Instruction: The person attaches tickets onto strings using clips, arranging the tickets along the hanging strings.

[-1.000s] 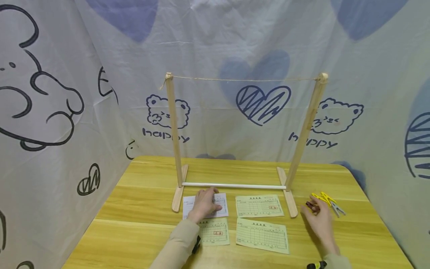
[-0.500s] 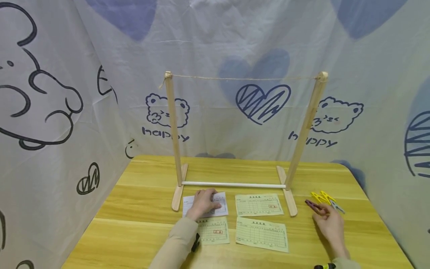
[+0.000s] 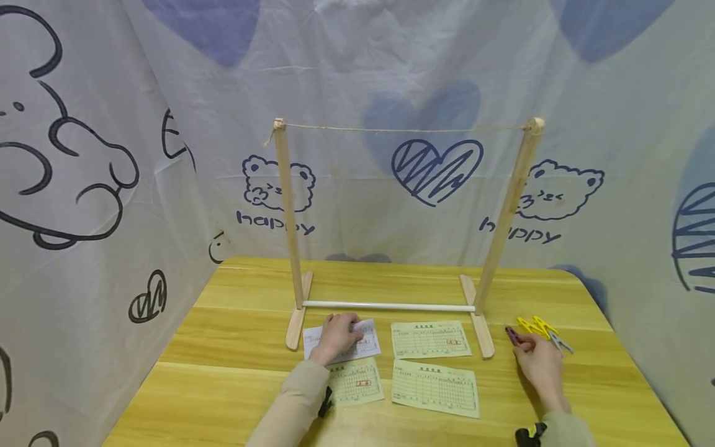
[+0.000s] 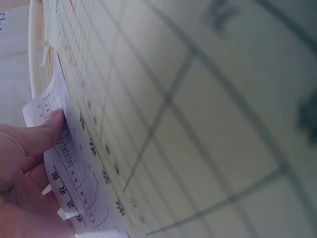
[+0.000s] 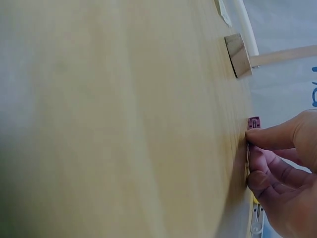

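Observation:
My left hand (image 3: pixel 336 338) grips a white printed receipt slip (image 3: pixel 367 346) on the table, in front of the wooden stand. In the left wrist view the thumb lies on the slip (image 4: pixel 74 163), whose edge curls up from the surface. At the right, my right hand (image 3: pixel 540 366) pinches a maroon clothespin (image 3: pixel 511 336) close to the tabletop. Only the clothespin's end (image 5: pixel 254 122) shows past the thumb in the right wrist view. Beside that hand lie yellow clothespins (image 3: pixel 535 325) and a grey clothespin (image 3: pixel 560 342).
A wooden stand (image 3: pixel 289 217) with a string (image 3: pixel 402 130) across its top and a white rod (image 3: pixel 391 306) below stands behind the slips. Pale green slips lie at upper right (image 3: pixel 430 339), lower right (image 3: pixel 436 389) and lower left (image 3: pixel 357 383), the last partly under the left forearm.
My right hand took hold of the maroon clothespin, shifted right and then slightly back left. The white slip and the green slip below it have turned slightly under the left arm.

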A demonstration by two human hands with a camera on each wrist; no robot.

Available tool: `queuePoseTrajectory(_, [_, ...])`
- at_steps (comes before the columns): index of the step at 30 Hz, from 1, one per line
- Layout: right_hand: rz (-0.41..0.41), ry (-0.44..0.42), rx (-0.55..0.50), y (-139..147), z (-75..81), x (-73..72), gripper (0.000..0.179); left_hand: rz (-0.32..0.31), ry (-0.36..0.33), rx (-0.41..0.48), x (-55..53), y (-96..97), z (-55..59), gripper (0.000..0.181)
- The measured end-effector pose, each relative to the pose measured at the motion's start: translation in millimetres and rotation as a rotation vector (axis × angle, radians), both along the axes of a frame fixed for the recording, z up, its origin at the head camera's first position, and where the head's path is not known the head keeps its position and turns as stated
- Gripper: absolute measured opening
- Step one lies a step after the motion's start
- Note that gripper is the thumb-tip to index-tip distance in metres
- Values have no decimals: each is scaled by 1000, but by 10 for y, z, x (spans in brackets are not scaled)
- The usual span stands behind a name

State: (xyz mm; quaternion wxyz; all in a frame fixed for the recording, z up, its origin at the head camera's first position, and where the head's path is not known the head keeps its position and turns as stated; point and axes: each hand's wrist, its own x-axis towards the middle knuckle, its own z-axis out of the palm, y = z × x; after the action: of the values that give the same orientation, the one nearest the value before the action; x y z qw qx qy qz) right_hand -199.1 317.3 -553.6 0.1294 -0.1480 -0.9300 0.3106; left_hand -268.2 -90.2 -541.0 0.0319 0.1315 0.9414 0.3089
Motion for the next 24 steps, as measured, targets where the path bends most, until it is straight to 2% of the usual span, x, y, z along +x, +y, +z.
queuePoseTrajectory(6, [61,22,-17,-36,-3,-52,32,4,0,6,7,4,8,19])
queuePoseTrajectory(11, [63,23,-57,-24,-21,-38,40,6,-3,4,5,4,0,19])
queuePoseTrajectory(16, [96,-26,1,9,-18,-69,48,7,1,-2,13,5,-5,19])
queuePoseTrajectory(24, [103,-42,12,28,-37,-135,39,7,7,1,4,5,-4,18])
